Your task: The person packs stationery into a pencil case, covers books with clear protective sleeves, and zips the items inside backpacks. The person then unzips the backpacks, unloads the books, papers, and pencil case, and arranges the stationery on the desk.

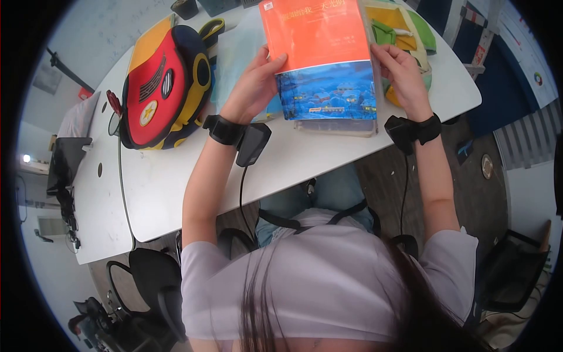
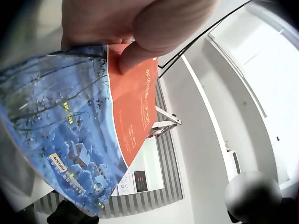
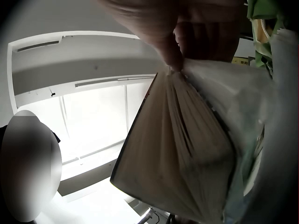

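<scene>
A paperback book with an orange and blue village-scene cover is held up over the near part of the table. My left hand grips its left edge, thumb on the orange cover and fingers behind. At the opposite edge, my right hand pinches the book between thumb and fingers. Loosely fanned pages show below that pinch in the right wrist view. Clear plastic film hangs against the book's side there. Under the book, a clear plastic sheet or case juts out near the table edge.
A red, navy and yellow backpack lies on the white table to the left. Pale translucent folders lie between it and the book. A green and yellow bag is at the right. Black cables hang from both wrist cameras.
</scene>
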### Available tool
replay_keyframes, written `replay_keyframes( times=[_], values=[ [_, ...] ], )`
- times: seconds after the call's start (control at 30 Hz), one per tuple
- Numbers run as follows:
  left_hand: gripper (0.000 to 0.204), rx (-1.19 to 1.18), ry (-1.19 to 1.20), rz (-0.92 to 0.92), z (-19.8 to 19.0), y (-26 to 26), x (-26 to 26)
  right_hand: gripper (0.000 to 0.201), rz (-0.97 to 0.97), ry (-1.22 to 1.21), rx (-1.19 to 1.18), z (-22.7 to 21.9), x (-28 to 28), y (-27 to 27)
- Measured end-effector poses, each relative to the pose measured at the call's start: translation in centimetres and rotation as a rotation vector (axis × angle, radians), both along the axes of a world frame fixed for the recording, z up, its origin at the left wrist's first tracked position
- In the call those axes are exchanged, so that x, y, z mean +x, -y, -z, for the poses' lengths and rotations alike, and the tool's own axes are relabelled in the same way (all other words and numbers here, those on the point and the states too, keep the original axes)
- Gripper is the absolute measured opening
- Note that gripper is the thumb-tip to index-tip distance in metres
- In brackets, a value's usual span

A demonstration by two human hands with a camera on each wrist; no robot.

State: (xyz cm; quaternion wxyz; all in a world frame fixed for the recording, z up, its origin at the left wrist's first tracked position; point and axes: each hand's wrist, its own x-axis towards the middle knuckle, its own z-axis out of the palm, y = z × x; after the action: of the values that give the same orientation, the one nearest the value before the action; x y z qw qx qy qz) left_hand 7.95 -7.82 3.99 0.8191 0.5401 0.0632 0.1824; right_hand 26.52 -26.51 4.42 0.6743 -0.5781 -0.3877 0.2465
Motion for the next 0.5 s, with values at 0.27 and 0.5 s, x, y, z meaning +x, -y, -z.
replay_keyframes(
  times=[0.27,0.5],
  values=[
    [0.045,0.022,0.056,-0.014,-0.8,-1.2,-0.7,0.022,0.135,0.108,0.015,0.5,0.4,-0.5],
    [0.042,0.121,0.050,-0.130,-0.4,-1.4,-0.4,0.031,-0.149,0.062,-0.328,0.0,-1.5,0.0]
  ],
)
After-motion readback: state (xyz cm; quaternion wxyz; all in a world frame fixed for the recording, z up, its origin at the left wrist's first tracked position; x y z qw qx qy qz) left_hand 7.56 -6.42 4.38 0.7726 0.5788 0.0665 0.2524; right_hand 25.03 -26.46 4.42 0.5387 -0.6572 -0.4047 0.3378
